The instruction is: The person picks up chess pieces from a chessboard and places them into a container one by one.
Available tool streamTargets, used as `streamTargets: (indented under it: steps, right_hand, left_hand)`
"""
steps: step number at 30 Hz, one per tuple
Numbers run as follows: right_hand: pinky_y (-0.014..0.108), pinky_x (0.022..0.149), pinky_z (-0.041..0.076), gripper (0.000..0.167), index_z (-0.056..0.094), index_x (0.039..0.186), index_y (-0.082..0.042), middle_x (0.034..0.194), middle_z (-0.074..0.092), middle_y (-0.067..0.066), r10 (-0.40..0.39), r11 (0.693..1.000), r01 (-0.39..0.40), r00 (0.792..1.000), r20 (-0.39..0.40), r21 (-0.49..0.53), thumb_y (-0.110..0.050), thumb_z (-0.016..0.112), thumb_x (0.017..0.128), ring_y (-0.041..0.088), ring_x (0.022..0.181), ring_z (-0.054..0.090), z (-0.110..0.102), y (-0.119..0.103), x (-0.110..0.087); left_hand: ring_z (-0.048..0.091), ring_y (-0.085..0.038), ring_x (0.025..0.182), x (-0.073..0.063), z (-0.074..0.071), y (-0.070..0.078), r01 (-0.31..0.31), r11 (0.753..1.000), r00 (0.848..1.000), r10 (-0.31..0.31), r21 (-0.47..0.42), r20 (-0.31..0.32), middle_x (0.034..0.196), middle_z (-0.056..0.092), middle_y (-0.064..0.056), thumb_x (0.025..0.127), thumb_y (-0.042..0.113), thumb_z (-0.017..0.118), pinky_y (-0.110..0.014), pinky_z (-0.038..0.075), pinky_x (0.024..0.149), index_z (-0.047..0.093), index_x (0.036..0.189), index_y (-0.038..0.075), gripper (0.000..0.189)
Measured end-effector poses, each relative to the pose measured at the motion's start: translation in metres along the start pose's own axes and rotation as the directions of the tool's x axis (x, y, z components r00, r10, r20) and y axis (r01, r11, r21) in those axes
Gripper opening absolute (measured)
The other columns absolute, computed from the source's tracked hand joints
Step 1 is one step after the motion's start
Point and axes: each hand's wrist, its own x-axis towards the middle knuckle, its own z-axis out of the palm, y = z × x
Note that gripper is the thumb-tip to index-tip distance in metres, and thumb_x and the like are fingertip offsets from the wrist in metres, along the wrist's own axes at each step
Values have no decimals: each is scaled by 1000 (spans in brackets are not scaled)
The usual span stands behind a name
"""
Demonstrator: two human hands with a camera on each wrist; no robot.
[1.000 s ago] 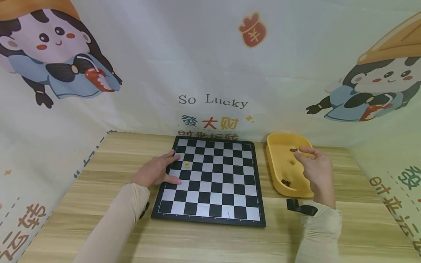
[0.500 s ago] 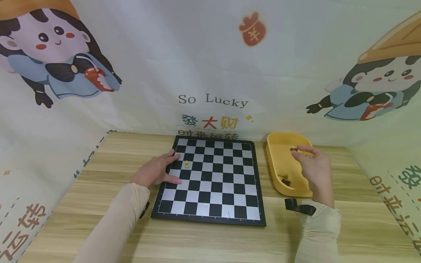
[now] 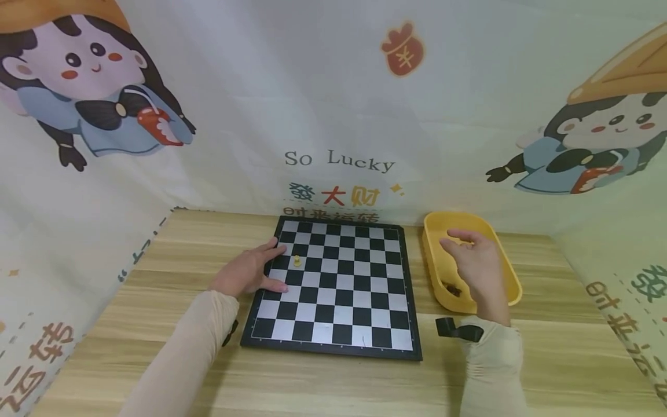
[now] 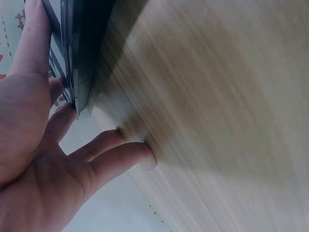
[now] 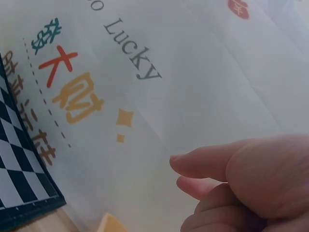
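Note:
A black-and-white chessboard lies on the wooden table, with one small yellow pawn standing on its left side. My left hand rests over the board's left edge, thumb and forefinger spread on top. In the left wrist view, two fingers of that hand touch the tabletop beside the board. Above the yellow tray hovers my right hand, thumb and forefinger apart with nothing seen between them. The right wrist view also shows no piece at the fingertips. A few small dark pieces lie in the tray.
Behind the table hangs a printed white cloth that also surrounds both sides. The tray stands right of the board, a narrow strip of wooden tabletop between them. Each wrist carries a black strap; the right one is plainly visible.
A small yellow piece loose in the tray a second ago shifted toward the near-left pieces. My right hand has moved left over the tray and now hides the far brown piece. The left hand stays put.

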Motion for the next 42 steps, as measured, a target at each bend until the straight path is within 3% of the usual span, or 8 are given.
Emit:
streamTargets:
  steps: [9, 21, 28, 42]
  right_hand:
    - [23, 39, 28, 43, 63, 132, -5, 50, 35, -12, -47, 998, 46, 998, 41, 33, -29, 70, 97, 7, 42, 33, 19, -6, -1]
    - [21, 44, 29, 39, 65, 130, -6, 54, 33, -13, -114, 992, 103, 979, 170, 72, -26, 71, 96, 7, 45, 32, 50, -23, -2]
    - [23, 44, 27, 37, 67, 128, -9, 55, 34, -8, -139, 990, 137, 969, 202, 24, -27, 70, 96, 11, 46, 32, 69, -33, -4]
    - [24, 44, 27, 33, 69, 124, -8, 52, 32, -8, -245, 969, 237, 925, 289, 62, -23, 71, 95, 14, 46, 30, 105, -61, -16]
  left_hand:
    - [28, -44, 154, 1, 2, 0, -5, 1000, 1000, 5, 20, 4, 172, 19, -14, 76, 55, 80, -55, 35, 123, 34, 161, 17, 103]
    - [28, -45, 154, 1, 0, 0, 4, 1000, 1000, -4, 16, -1, 172, 18, -14, 77, 54, 81, -56, 34, 123, 33, 161, 18, 103]
    - [27, -45, 154, 1, 0, -1, 8, 1000, 1000, -8, 10, 11, 172, 17, -13, 77, 54, 81, -57, 34, 123, 32, 161, 19, 104]
    - [28, -46, 153, 0, 0, -1, -7, 1000, 1000, 8, 24, -4, 171, 18, -15, 77, 55, 81, -56, 34, 123, 33, 161, 16, 104]
